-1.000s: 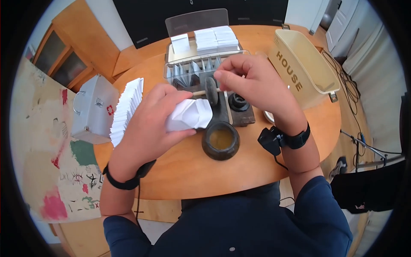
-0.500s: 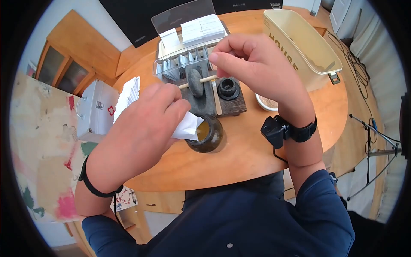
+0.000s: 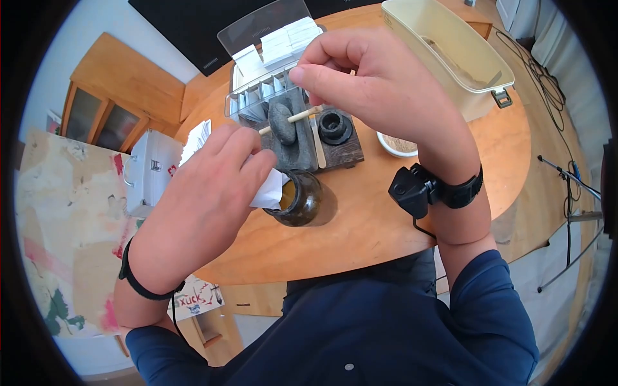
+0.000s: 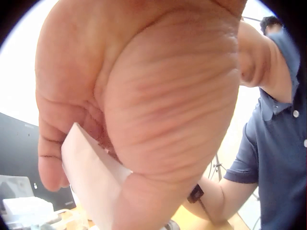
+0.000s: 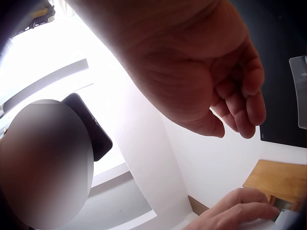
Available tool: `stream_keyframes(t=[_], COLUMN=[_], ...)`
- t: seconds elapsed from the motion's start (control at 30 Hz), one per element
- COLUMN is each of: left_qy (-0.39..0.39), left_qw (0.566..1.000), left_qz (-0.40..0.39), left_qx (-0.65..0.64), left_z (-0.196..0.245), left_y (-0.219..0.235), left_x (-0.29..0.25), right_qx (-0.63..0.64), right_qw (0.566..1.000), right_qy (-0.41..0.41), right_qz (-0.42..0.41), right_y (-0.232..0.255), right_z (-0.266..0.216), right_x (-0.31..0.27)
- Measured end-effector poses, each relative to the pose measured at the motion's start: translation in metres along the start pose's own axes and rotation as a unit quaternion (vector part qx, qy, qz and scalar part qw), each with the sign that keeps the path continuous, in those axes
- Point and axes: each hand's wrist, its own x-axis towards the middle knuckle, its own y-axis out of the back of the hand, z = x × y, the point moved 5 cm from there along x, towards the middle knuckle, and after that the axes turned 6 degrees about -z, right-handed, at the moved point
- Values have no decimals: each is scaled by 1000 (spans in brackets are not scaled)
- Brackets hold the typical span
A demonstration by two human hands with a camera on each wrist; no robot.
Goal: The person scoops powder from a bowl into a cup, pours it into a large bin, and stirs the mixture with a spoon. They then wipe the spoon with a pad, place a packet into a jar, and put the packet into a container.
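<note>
While the paper packet leans at the rim of the jar, a spill is my main worry

Nearest to my view, the left hand holds the folded packet between thumb and fingers, its lower end at the jar's left edge; I cannot tell whether paper and rim touch, and whatever the packet contains is hidden from me. If it were tilted off-centre, I'd expect some contents to land on the table, and a harder squeeze could crumple the paper. Neither hand steadies the jar, so a bump from the knuckles might shift it. Further out, the right hand hangs in the air, fingers loosely bent, holding nothing that I can see; dropped carelessly, it could jolt the stone wheel and its wooden handle. One second ago the packet showed its broad face to my head camera, up and left of the jar's mouth; now it is pitched down, largely hidden behind the left hand. The right hand has stayed raised, while the cream bin sits higher in my shifted head view
</note>
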Motion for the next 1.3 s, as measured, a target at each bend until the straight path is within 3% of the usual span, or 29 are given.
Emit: stream_keyframes(t=[0.43, 0.53, 0.6, 0.83, 0.93, 0.97, 1.07, 1.3], left_qy=[24, 9, 7, 19, 16, 15, 23, 45], left_qw=[999, 998, 994, 996, 997, 994, 993, 994], left_qz=[34, 67, 106, 88, 81, 104, 116, 100], left_qx=[16, 10, 7, -18, 7, 18, 23, -25], left_z=[1, 4, 3, 1, 2, 1, -2, -9], left_y=[-2, -3, -1, -11, -11, -8, -8, -17], left_x=[-7, -8, -9, -11, -12, -13, -16, -21], right_qx=[-13, 7, -3, -37, 43, 20, 15, -33], right_qw=[1000, 999, 1000, 998, 997, 999, 997, 999], right_qy=[2, 23, 15, 49, -21, -24, -71, -23], right_qz=[-2, 33, 13, 24, -62, -19, -32, 3], right_y=[2, 1, 1, 0, 6, 0, -4, -4], right_z=[-3, -1, -1, -4, -14, -15, -13, -29], right_x=[-3, -2, -1, -1, -5, -7, -4, -11])
